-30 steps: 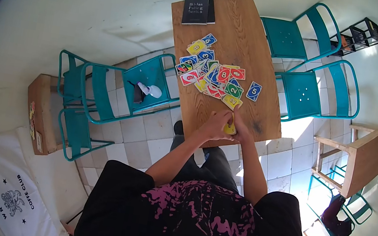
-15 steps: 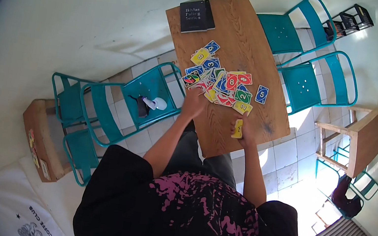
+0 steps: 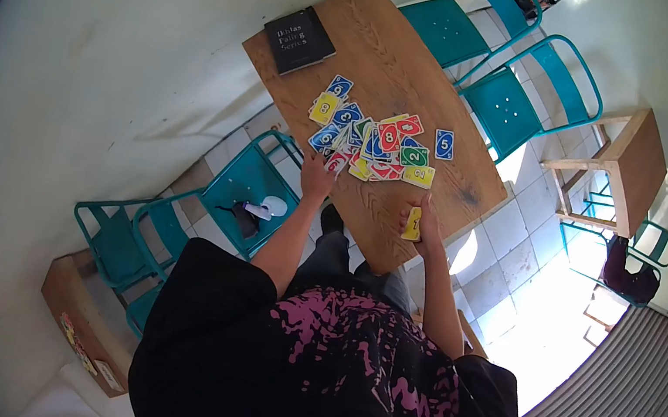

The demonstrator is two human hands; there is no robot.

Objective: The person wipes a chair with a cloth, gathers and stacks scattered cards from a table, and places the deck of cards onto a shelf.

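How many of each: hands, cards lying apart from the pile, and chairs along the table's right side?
Hands: 2 (left hand, right hand)
Blue card, lying apart: 1
Chairs: 2
Total: 5
The pile overlaps too much to count.

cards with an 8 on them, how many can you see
2: a yellow 8 at the far left of the pile and a red 8 near its middle. More may be hidden in the overlap.
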